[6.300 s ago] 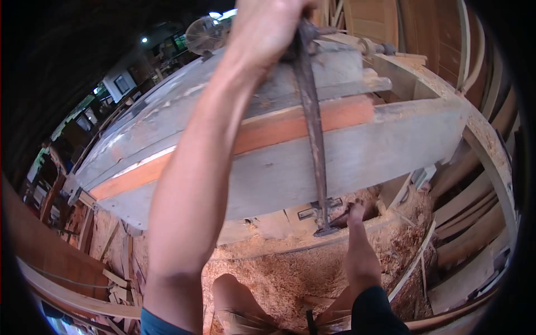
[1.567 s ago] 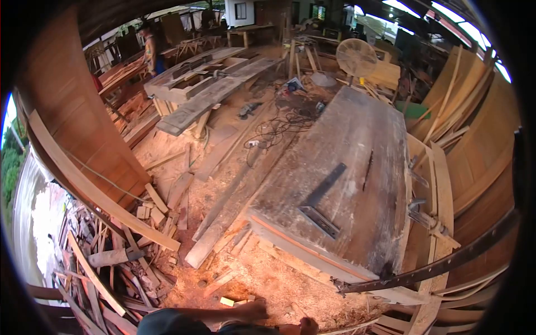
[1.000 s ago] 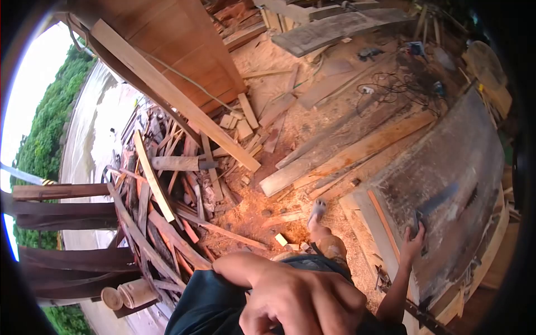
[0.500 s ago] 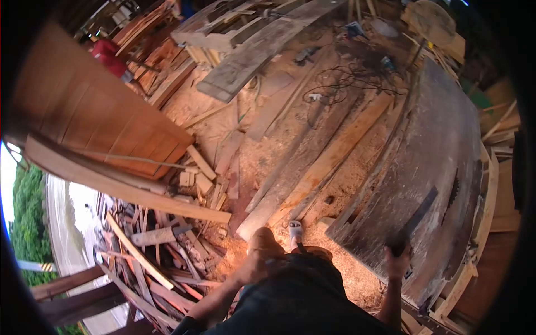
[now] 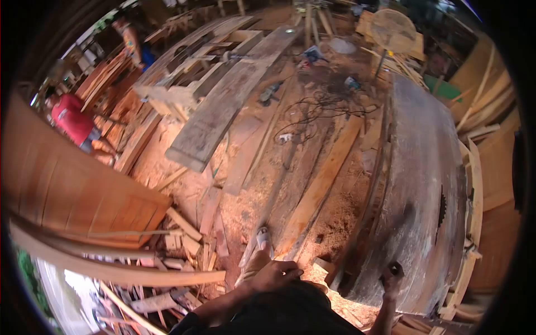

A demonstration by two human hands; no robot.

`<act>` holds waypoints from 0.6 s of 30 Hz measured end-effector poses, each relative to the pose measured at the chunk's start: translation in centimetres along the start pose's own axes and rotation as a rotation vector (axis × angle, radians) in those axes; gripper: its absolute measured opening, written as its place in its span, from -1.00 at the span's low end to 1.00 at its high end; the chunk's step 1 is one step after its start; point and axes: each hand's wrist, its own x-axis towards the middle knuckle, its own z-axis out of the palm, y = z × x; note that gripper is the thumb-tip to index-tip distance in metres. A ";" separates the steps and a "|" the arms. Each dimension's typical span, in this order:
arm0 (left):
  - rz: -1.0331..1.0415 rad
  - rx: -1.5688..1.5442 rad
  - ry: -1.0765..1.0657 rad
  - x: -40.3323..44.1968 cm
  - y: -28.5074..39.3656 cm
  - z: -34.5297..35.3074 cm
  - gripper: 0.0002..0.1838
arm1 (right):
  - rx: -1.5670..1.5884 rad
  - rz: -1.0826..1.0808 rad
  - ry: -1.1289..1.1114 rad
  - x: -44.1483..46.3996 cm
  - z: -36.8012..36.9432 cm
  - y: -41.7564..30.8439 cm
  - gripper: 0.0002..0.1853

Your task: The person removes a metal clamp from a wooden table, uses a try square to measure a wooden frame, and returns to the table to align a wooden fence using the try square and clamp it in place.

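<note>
At the near end of the desk (image 5: pixel 430 151), the right hand (image 5: pixel 391 280) is gripping a dark, blurred tool (image 5: pixel 396 269); the left hand (image 5: pixel 276 276), farther left, is curling narrowly, contents impossible to tell; one orange-brown plank (image 5: pixel 326 184) is lying left of the desk.

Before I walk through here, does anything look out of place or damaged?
Tangled cords lie across the floor beyond your foot, a likely trip hazard. On the right, the tabletop has a dark, jagged mark, perhaps a split; I can't tell if it goes through.
</note>
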 end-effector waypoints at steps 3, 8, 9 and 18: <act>-0.118 -0.266 0.036 3.1 -2.6 -2.8 -0.68 | 0.007 -0.164 -0.177 -5.1 8.0 -7.3 -0.53; -0.082 -0.732 0.029 9.4 -3.2 -9.9 -0.36 | 0.039 -0.137 -0.620 -12.6 22.4 -22.7 -0.32; -0.162 -0.901 0.063 10.2 -3.0 -11.2 -0.35 | -0.072 -0.350 -0.670 -12.6 24.7 -22.8 -0.30; -0.284 -0.817 0.573 13.1 -11.7 -19.1 -0.64 | -0.119 -0.819 -1.003 -9.2 31.5 -27.8 -0.55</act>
